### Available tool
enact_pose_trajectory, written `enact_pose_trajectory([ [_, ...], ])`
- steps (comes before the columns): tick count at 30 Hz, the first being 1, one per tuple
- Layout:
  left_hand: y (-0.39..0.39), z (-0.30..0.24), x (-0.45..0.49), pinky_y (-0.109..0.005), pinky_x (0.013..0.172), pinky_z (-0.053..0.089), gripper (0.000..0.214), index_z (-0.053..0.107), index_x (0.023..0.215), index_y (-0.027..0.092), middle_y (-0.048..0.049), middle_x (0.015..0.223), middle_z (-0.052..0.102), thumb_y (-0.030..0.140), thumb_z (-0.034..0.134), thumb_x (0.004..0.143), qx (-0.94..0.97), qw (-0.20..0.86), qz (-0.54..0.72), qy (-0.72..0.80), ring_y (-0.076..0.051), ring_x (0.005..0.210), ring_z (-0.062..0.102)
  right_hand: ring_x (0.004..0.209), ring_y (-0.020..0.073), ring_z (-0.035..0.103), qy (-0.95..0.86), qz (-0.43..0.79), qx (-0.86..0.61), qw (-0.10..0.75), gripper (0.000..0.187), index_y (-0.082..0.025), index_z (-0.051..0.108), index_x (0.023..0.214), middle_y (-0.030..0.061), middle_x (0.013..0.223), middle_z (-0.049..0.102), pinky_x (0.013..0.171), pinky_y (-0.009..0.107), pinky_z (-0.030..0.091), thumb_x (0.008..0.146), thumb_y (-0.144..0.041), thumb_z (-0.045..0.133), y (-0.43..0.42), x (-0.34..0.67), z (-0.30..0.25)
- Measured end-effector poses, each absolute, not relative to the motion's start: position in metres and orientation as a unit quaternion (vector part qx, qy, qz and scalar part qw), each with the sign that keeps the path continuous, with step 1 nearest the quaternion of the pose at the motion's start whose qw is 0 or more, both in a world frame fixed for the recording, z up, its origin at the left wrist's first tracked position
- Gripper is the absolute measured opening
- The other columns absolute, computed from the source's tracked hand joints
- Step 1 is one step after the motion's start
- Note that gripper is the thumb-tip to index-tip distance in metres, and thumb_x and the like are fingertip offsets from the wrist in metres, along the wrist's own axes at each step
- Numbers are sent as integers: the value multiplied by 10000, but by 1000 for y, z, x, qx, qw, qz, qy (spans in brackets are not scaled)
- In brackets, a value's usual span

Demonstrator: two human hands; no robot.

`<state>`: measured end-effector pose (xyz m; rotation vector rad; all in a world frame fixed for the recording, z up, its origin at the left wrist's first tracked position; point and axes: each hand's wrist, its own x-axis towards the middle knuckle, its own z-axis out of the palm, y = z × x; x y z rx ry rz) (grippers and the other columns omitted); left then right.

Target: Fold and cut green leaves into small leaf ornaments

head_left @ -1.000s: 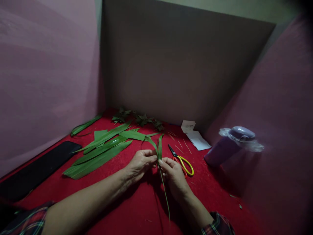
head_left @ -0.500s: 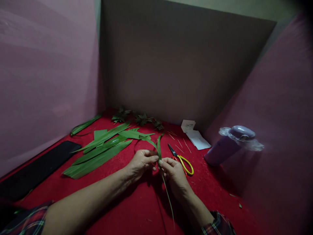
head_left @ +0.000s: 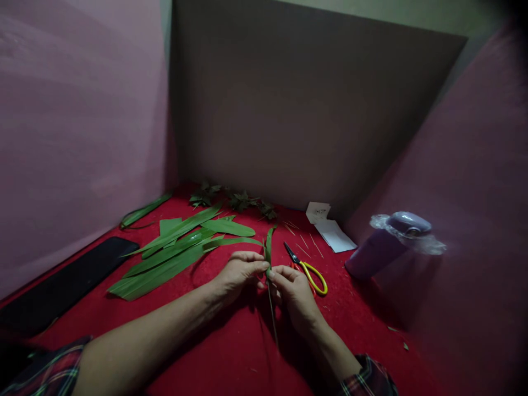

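Between my two hands a green leaf strip [head_left: 269,246] stands up, its upper end free above the fingers. My left hand [head_left: 244,269] pinches it from the left with thumb and forefinger. From the other side my right hand [head_left: 291,283] grips it low down, the two thumbs almost meeting. A long strip reaches left from the fingers toward the leaf pile, and a thin tail hangs below them. Several long green leaves [head_left: 165,269] lie left of my left hand. Just beyond my right hand rest scissors with yellow handles [head_left: 315,278], blades apart.
A black flat object [head_left: 70,283] lies at the left. Leafy sprigs [head_left: 243,201] line the back, with thin sticks [head_left: 304,242] and white paper [head_left: 335,235] to their right. A purple bottle [head_left: 377,250] with clear plastic around its top stands at the right. Walls enclose the red cloth [head_left: 231,352].
The long strip on the left now arcs lower, nearer the leaf pile. The thin tail under my fingers has swung left and appears shorter. Both hands keep nearly the same place and grip.
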<state>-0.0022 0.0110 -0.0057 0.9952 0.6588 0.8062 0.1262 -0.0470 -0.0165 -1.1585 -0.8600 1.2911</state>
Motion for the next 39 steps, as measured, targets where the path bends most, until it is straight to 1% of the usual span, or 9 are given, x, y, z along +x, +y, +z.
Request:
enact_pose_trajectory([
  [5,8,1,-1,-193,401,415,243,520,657,122,21,542,535,252,711,582,453,731,379,340,-76,400,504,359,39,336,-375,536,-506,562,308,-136,592,689,-44,462,493,361,169,217,673,-434,668,-49,123,-15],
  [9,0,4,-1,-175,352,344,312,491,730,151,59,517,504,263,724,555,410,729,390,385,-66,337,465,379,48,375,-403,507,-519,558,327,-137,590,683,-28,499,544,370,174,238,633,-437,710,-49,119,-13],
  [14,-6,0,-3,-174,376,352,360,493,717,153,53,509,500,360,740,556,413,738,405,348,-72,375,483,392,53,398,-419,486,-511,571,290,-144,570,635,-26,511,563,387,181,265,619,-386,729,-50,114,-10],
  [17,-5,-1,-2,-178,389,371,385,505,775,159,59,526,519,323,756,534,382,751,398,363,-64,362,476,395,55,397,-415,483,-517,572,270,-145,576,637,-29,505,556,397,185,278,631,-373,720,-50,114,-10],
  [23,-2,5,0,-182,355,364,265,496,692,141,53,494,512,268,702,585,431,719,402,367,-77,330,484,499,101,495,-417,482,-512,575,253,-137,589,673,2,570,586,490,216,376,646,-357,712,-50,116,-15],
  [29,-2,7,-1,-188,369,394,235,506,632,126,47,475,499,259,695,589,449,711,403,361,-71,337,480,413,55,389,-417,477,-515,577,249,-128,585,660,-31,506,535,409,184,277,653,-344,708,-50,117,-17],
  [32,-2,6,0,-194,370,399,249,505,658,132,48,478,505,256,705,578,431,718,408,364,-70,330,471,396,52,380,-415,480,-517,575,273,-134,572,644,-40,485,523,394,181,264,642,-365,718,-49,117,-18],
  [35,-2,6,0,-195,354,382,263,507,680,138,40,481,520,265,711,573,412,726,406,373,-81,330,476,439,75,458,-415,498,-502,573,285,-140,576,680,-18,550,575,427,192,334,635,-378,726,-49,117,-19],
  [39,-1,7,-1,-181,350,370,228,520,616,122,40,468,499,247,704,569,415,721,410,374,-65,331,457,527,121,545,-424,503,-491,572,291,-142,575,707,26,639,636,513,236,416,629,-373,734,-49,115,-19],
])
